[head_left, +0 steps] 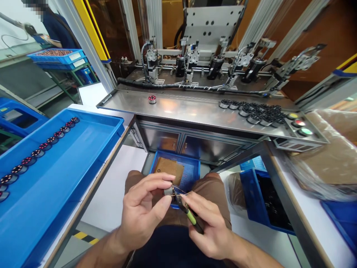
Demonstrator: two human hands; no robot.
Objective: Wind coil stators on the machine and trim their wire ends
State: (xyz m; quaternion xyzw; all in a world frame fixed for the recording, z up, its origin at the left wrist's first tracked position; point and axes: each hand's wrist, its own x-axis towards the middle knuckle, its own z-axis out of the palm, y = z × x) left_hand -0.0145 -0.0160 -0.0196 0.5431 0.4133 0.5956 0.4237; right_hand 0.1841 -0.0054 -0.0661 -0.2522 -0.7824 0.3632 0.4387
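My left hand (147, 204) is closed on a small round motor stator (169, 191), pinched between thumb and fingers above my lap. Thin copper wire (181, 190) stretches from the stator toward my other hand. My right hand (206, 223) grips a pair of cutting pliers (191, 216) with green and black handles. The jaws of the pliers are close to the stator's edge and the wire; whether they touch cannot be made out. Fingers cover part of the stator.
A blue tray (72, 156) at left carries a row of stators. On the metal ledge (184, 109) sit one red-topped stator (152, 99) and a cluster of black-topped parts (256, 111). Push buttons (299, 123) are at right. A blue bin (195, 163) lies below. Another person (58, 26) stands far left.
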